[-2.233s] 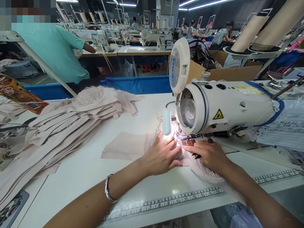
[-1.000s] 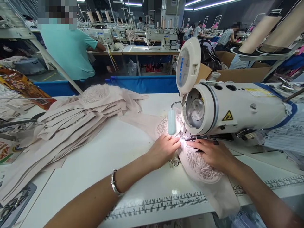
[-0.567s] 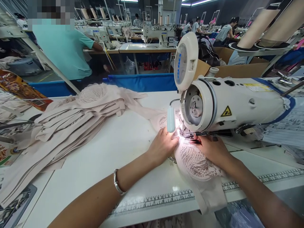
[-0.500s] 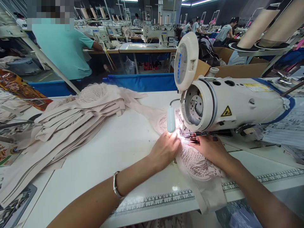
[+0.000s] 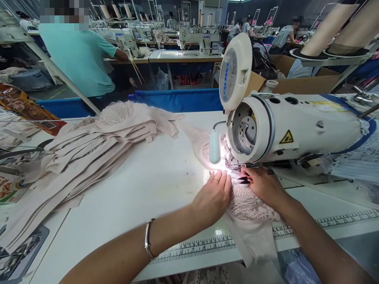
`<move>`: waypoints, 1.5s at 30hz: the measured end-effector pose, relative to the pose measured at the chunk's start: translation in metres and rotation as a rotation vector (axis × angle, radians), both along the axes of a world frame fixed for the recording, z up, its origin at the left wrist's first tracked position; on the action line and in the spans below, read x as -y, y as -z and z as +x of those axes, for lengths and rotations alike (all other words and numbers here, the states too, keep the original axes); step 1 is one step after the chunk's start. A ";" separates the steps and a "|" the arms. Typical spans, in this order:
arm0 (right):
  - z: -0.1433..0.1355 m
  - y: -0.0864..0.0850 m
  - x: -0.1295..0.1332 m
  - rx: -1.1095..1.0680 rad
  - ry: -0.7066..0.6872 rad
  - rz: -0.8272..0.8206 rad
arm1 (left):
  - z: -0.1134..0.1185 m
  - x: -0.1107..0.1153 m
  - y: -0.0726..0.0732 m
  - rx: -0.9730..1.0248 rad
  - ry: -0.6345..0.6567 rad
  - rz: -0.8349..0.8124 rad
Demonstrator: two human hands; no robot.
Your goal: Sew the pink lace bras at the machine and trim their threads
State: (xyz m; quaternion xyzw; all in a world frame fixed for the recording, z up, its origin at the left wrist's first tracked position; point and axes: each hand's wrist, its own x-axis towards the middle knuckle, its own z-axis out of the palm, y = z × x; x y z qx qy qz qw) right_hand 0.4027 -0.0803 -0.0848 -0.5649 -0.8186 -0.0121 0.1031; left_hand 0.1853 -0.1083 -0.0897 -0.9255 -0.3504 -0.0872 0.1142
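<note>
A pale pink lace bra piece [image 5: 248,203] lies under the head of a white sewing machine [image 5: 302,128], its plain band hanging over the table's front edge. My left hand [image 5: 213,195] rests on the cloth just left of the needle area, fingers stretched out and lying flat. In my closed right hand [image 5: 265,187] is a pair of thread snips [image 5: 245,180], dark blades pointing left over the lace. A small pale blue lamp [image 5: 214,146] lights the cloth brightly between both hands. Glare and the machine head hide the needle.
A pile of pale pink bra pieces [image 5: 103,146] covers the table's left side. A printed ruler strip [image 5: 204,247] runs along the front edge. Thread cones [image 5: 328,31] stand at the back right. A person in a turquoise shirt [image 5: 77,59] sits beyond the table.
My left hand has gone from bent fingers at the cloth to flat, stretched fingers. The snips in my right hand show more clearly, and the bra piece has shifted slightly. The view has moved a little.
</note>
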 end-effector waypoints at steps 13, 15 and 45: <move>-0.005 -0.015 0.010 0.052 -0.184 0.042 | -0.017 -0.020 -0.005 0.100 0.139 -0.013; -0.005 -0.013 0.009 0.052 -0.183 0.034 | -0.021 -0.025 -0.007 0.148 0.159 -0.037; -0.002 -0.012 0.009 -0.222 -0.263 0.070 | -0.014 -0.015 -0.017 0.311 0.157 -0.373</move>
